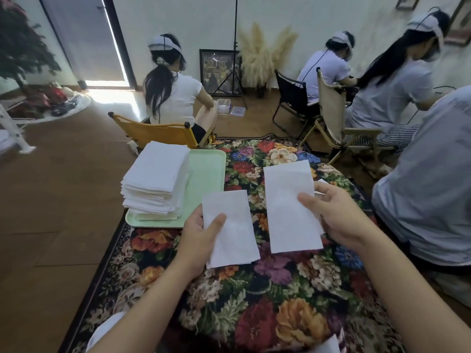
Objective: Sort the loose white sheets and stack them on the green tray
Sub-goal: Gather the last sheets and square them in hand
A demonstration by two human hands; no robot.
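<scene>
A pale green tray (209, 171) lies at the left of the flowered cloth, with a tall stack of white sheets (155, 179) on its left half. My left hand (201, 240) pinches a white sheet (234, 240) by its left edge, thumb on top, just right of the tray's near corner. My right hand (339, 215) holds a second, longer white sheet (288, 200) by its right edge. Both sheets hang just above the cloth, side by side with a narrow gap. Another white sheet's corner (328, 346) shows at the bottom edge.
The flowered cloth (254, 314) covers a low surface on a patterned rug. A person in grey (428, 200) sits close on the right. A yellow folding chair (153, 131) with a seated person stands just beyond the tray. Wooden floor (51, 212) lies to the left.
</scene>
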